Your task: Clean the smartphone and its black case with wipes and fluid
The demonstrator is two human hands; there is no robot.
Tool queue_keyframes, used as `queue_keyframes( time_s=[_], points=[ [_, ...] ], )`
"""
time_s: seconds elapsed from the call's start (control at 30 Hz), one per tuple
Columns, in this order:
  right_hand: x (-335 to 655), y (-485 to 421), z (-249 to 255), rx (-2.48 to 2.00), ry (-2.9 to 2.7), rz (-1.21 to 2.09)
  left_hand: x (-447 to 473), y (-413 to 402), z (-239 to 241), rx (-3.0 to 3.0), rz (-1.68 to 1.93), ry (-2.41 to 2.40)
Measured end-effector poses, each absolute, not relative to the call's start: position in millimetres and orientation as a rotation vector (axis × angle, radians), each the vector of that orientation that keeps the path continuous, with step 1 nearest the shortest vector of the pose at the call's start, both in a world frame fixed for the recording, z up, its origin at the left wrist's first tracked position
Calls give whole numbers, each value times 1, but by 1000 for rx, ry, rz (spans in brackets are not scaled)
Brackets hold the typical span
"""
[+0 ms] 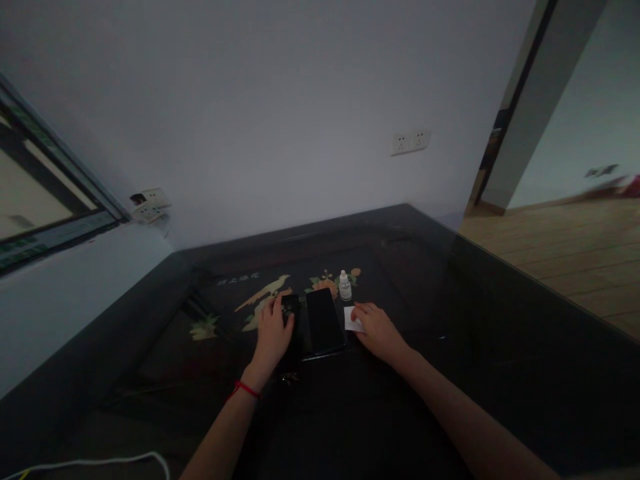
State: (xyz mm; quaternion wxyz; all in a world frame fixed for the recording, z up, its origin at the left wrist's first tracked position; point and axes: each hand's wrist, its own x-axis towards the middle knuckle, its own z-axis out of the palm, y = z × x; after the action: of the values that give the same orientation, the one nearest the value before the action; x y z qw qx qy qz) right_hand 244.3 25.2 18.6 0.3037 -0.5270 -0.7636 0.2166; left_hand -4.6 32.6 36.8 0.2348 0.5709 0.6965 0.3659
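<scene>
A black smartphone [325, 323] lies flat on the dark table, its screen dark and facing up. To its left, my left hand [273, 328] curls its fingers and thumb about a small dark object [291, 304], too dim to identify. On the phone's other side, my right hand [376, 328] has its fingers bent over a small white square piece [351, 319], paper or cloth. Part of that piece is hidden under the fingers. Just beyond it stands a small clear dropper bottle [345, 287] with a white cap.
The glossy dark table [425, 413] carries a bird and flower pattern. Some tiny shiny bits [289, 378] lie near my left wrist. A white cable [100, 461] runs along the lower left. Behind the table rises a pale wall with a double socket [411, 142].
</scene>
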Motion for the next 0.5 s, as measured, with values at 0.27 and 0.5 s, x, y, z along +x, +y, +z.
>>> queue_keyframes(
  time_s=[0.27,0.5],
  points=[
    [233,27,21,-1220,-1628,873,35,15,36,949,1119,1412],
    [216,27,11,-979,-1283,1348,39,21,44,580,1210,1237]
  ],
)
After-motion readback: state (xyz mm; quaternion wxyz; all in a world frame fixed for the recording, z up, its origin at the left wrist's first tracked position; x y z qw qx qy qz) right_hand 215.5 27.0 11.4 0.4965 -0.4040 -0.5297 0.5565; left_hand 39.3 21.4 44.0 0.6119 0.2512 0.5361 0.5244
